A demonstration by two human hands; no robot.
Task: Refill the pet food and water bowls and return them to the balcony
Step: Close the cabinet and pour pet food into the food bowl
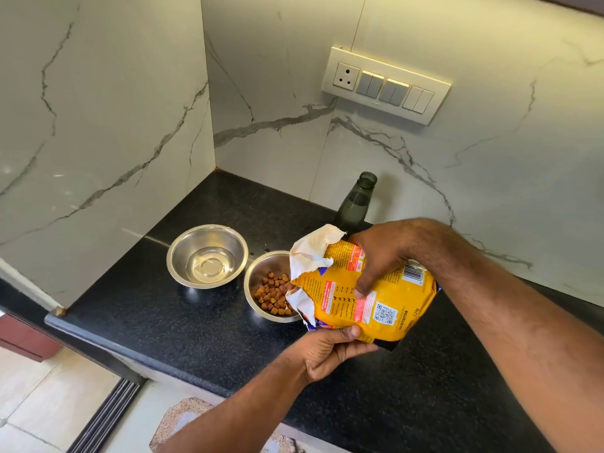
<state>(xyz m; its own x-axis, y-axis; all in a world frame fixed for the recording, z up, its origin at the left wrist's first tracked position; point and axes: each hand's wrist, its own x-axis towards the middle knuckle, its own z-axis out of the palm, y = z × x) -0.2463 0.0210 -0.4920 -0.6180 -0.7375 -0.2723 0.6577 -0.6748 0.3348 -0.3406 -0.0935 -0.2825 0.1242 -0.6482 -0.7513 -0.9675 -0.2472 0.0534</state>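
Observation:
Two steel bowls stand on the black counter. The left bowl holds clear water. The right bowl holds several brown kibble pieces. A yellow pet food bag lies tilted on its side, its torn white mouth over the right bowl's rim. My right hand grips the bag from above. My left hand holds its lower edge from below. The bag hides the right side of that bowl.
An uncapped dark green bottle stands behind the bag against the marble wall. A socket and switch panel is on the wall above. The counter's front edge drops to a tiled floor at lower left.

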